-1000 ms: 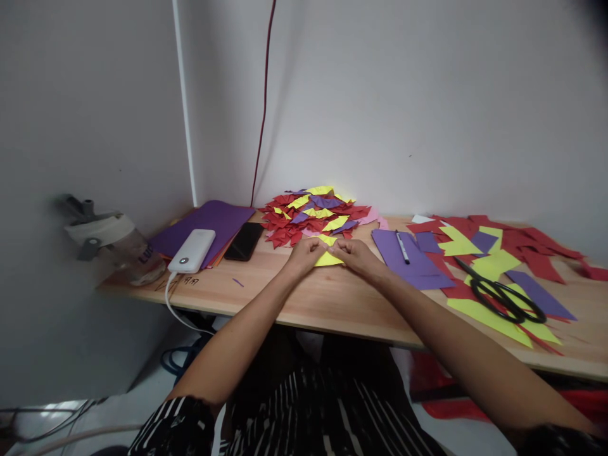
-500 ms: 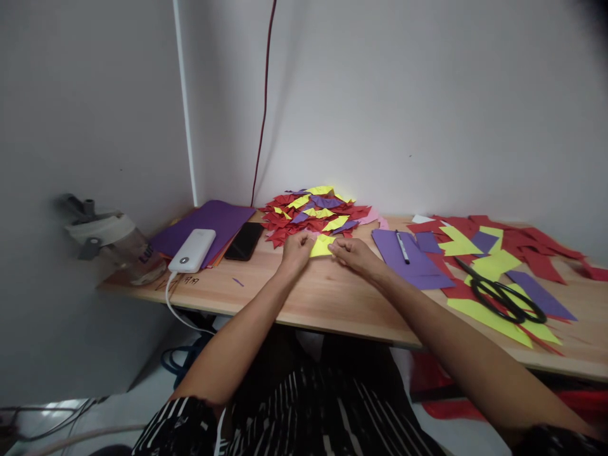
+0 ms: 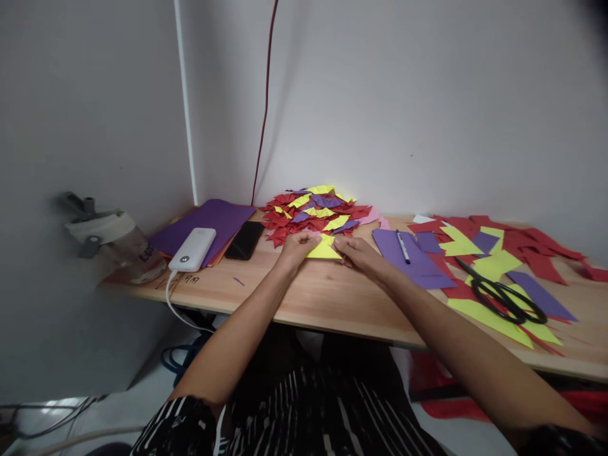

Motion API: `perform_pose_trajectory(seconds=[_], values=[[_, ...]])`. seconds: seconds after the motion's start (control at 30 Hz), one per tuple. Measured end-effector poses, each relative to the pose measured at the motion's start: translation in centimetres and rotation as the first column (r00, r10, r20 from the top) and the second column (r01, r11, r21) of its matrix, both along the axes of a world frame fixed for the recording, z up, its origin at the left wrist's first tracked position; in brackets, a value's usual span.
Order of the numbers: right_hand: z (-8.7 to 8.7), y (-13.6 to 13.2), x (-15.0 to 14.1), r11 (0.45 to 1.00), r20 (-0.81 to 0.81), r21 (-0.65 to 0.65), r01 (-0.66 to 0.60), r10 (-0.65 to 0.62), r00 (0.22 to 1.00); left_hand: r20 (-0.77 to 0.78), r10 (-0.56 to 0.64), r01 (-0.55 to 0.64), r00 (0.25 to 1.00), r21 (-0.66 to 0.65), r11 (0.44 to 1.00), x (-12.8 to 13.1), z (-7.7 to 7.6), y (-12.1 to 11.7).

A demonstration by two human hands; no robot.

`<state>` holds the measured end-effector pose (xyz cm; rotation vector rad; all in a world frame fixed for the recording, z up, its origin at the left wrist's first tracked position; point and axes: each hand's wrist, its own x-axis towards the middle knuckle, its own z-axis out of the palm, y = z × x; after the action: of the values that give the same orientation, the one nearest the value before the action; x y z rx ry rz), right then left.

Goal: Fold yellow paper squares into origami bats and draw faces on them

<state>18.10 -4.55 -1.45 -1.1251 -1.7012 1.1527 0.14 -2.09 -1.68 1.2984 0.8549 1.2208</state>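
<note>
Between my two hands is a small piece of folded yellow paper (image 3: 324, 247), held just above the wooden table (image 3: 327, 297). My left hand (image 3: 298, 246) pinches its left side between thumb and fingers. On the right side, my right hand (image 3: 354, 251) grips the paper the same way, with its lower fingers curled underneath. Right behind the hands lies a heap of folded paper pieces (image 3: 313, 212) in red, yellow and purple. My fingertips cover both ends of the yellow paper.
To the right lie purple sheets (image 3: 403, 269) with a pen (image 3: 403, 247), then black-handled scissors (image 3: 506, 297) on yellow, red and purple scraps. At left are a phone (image 3: 244, 240), a white power bank (image 3: 192, 250) with its cable, purple paper (image 3: 213, 218) and a tilted clear bottle (image 3: 128, 247).
Both hands have stayed on the yellow paper in the same spot. Their fingers have shifted along it, and the paper's outline has gone from tall to flatter and wider.
</note>
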Motion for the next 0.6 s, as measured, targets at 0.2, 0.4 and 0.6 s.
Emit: perform_pose_trajectory(seconds=[0.2,0.4,0.6], values=[[0.0,-0.27,-0.04,0.998,-0.039,-0.043,-0.044,0.042,0.998,0.077,-0.03,0.032,0.997,-0.029,0.999,-0.17,0.18,0.1],[0.0,-0.31,-0.08,0.999,-0.035,-0.005,-0.041,0.041,0.999,0.079,-0.053,0.057,0.995,-0.055,0.997,-0.17,0.17,0.01],[-0.15,-0.08,-0.2,0.999,-0.055,0.048,-0.021,0.023,0.998,0.061,-0.02,0.023,0.998,-0.057,0.998,-0.17,0.11,-0.04]])
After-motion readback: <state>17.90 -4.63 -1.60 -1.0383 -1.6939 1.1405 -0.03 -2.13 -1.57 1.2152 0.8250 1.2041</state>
